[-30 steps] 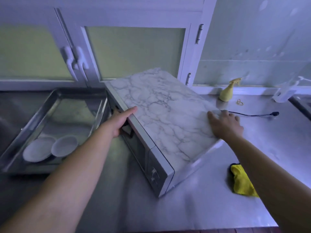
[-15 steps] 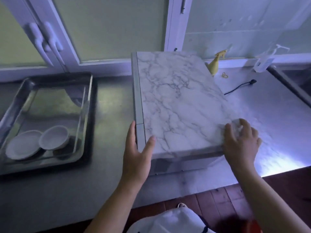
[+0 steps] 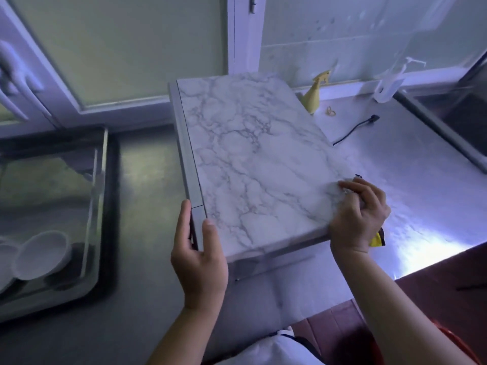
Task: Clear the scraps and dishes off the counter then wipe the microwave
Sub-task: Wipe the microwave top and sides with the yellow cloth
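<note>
The wiping step looks to be in hand, with the microwave [image 3: 253, 164] steadied mid-tabletop [image 3: 147, 180]. The left hand [image 3: 200, 259] clasps its near-left corner, thumb on top, fingers [image 3: 184, 222] down the door side. The right hand [image 3: 355, 214] curls over the near-right corner. A yellow cloth [image 3: 377, 238] peeks from beneath it; whether it is held, I cannot tell. Next, the cloth needs a firm hold.

The right hand [image 3: 358, 214] hides most of the yellow cloth [image 3: 376, 239]; the left edge crops a white dish [image 3: 5, 260].
</note>
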`<state>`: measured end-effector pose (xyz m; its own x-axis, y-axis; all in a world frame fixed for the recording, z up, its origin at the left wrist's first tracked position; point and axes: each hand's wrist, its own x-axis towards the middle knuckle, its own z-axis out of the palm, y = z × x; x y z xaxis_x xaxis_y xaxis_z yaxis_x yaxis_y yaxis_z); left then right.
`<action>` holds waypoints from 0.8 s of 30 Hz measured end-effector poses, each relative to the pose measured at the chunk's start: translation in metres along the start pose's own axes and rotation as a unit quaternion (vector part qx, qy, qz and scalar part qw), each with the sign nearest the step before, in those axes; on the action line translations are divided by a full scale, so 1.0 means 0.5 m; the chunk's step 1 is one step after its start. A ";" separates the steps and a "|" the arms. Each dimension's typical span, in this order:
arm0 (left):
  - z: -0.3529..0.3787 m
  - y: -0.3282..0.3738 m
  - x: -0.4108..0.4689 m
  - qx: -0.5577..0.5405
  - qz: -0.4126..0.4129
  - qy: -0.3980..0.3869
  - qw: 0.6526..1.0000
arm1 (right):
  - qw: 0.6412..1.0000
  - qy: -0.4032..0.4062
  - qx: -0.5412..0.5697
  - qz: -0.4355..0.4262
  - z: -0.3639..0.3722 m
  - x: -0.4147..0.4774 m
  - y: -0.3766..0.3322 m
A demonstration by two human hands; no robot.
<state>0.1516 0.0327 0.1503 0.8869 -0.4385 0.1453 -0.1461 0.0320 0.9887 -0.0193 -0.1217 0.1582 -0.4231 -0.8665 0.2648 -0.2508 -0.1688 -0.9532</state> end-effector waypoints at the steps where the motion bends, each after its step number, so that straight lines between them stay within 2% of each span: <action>1: 0.016 -0.001 0.014 0.001 0.000 0.001 1.000 | 1.000 -0.005 0.002 0.001 0.015 0.015 -0.002; 11: 0.159 -0.003 0.201 0.007 -0.006 0.011 1.000 | 0.997 -0.067 -0.036 0.010 0.192 0.151 -0.011; 19: 0.190 -0.008 0.231 0.022 0.005 0.038 0.999 | 0.988 -0.120 -0.095 -0.001 0.214 0.185 0.005; 22: 0.187 -0.006 0.229 0.050 0.004 0.036 0.998 | 0.974 -0.206 -0.086 -0.042 0.185 0.198 0.009; 24: 0.186 0.002 0.225 0.063 -0.005 0.031 0.997 | 0.952 -0.298 -0.015 -0.064 0.140 0.220 0.021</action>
<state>0.2104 -0.1003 0.1641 0.9137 -0.3808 0.1419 -0.1883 -0.0872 0.9782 -0.0075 -0.2515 0.1673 0.1791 -0.9541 0.2400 -0.2963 -0.2849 -0.9116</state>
